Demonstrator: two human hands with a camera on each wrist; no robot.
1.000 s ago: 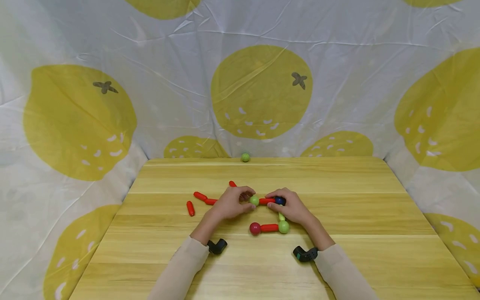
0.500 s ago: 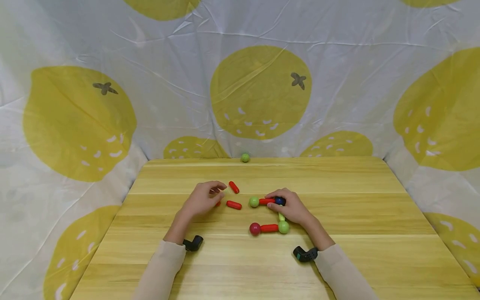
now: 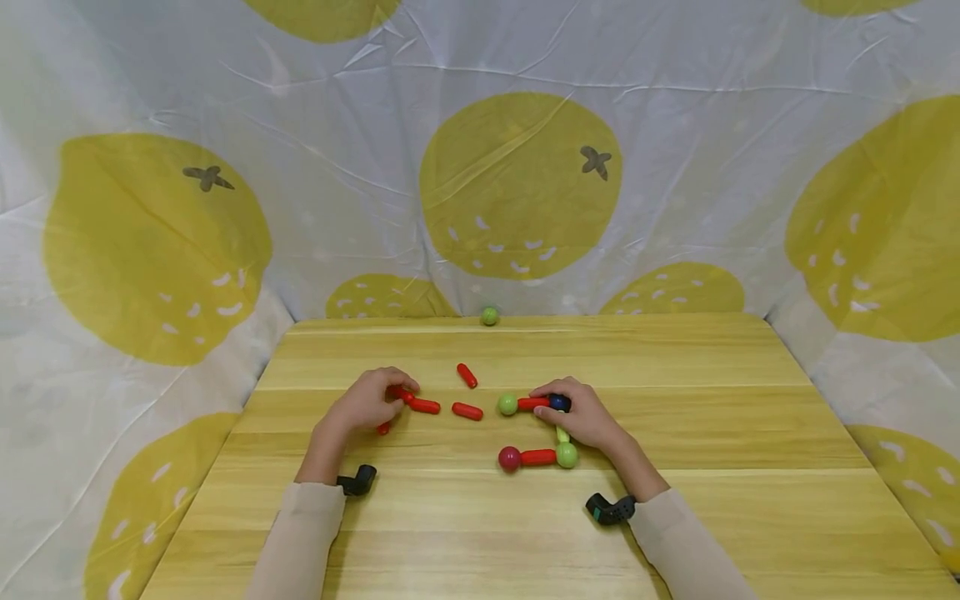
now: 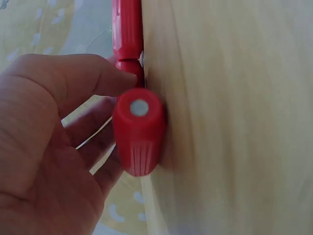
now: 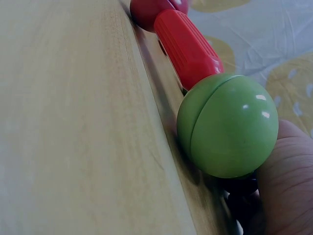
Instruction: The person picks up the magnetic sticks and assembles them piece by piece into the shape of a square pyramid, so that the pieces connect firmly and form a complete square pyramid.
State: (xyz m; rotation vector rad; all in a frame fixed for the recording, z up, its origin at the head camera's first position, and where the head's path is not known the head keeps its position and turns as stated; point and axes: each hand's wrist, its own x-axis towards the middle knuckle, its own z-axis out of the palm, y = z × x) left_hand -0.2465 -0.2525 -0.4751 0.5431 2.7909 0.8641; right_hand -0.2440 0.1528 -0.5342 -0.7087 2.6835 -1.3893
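My left hand [image 3: 365, 403] is at the left group of red magnetic sticks, thumb and fingers pinching one red stick [image 3: 402, 394]. Its end meets a second red stick [image 3: 425, 406]. A third red stick [image 4: 139, 132], with a silver disc in its end, lies under the hand in the left wrist view. My right hand [image 3: 581, 414] grips the dark blue ball [image 3: 559, 402] at a corner of a joined chain. From there a red stick [image 3: 533, 402] runs to a light green ball [image 3: 507, 404]. A pale green stick [image 3: 562, 433] leads to another green ball [image 5: 227, 125].
Joined to the near green ball, a red stick [image 3: 537, 457] ends in a dark red ball [image 3: 509, 457]. Two loose red sticks [image 3: 467, 376] lie mid-table, between the hands. A green ball [image 3: 490, 316] sits at the table's [image 3: 480, 533] back edge, before a lemon-print cloth [image 3: 675, 208].
My left hand has left the light green ball, moved left past the loose sticks and closed its fingers on a red stick. The right hand has stayed in place.
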